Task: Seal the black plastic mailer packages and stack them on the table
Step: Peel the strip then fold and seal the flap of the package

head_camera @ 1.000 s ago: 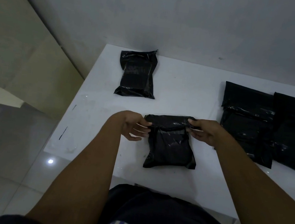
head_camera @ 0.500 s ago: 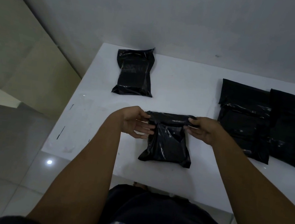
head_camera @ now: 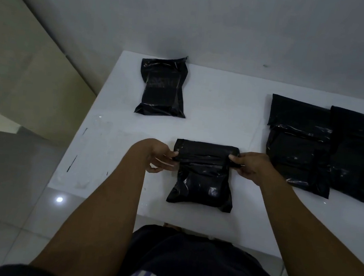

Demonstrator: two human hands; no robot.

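Two hands on the same package here, one at each end of the folded-over top flap. Left hand [head_camera: 158, 155] has its fingers [head_camera: 166, 161] pinched shut on the flap's left corner, thumb on top and the rest curled underneath. Right hand [head_camera: 250, 166] does the mirror thing, fingers closed on the right corner with the thumb pressing down on the fold. The flap is rolled toward the person, so it sits like a thick band across the far end of the mailer [head_camera: 202, 178].

That mailer lies flat on the white tabletop [head_camera: 212, 123], near the front edge, pretty much centred in front of the person. It's puffy and crinkled below the fold, with its bottom corners flared out.

Further out, a second black mailer [head_camera: 163, 88] lies at the back left of the tabletop, well apart from the one being held; can't tell if that one is sealed. Off to the right are two more flat black mailers, the nearer one [head_camera: 299, 146] just beside the right hand and the other [head_camera: 360, 158] touching or slightly overlapping it, running out of view.

Grey wall [head_camera: 212, 21] behind, glossy tiled floor [head_camera: 7, 186] on the left.
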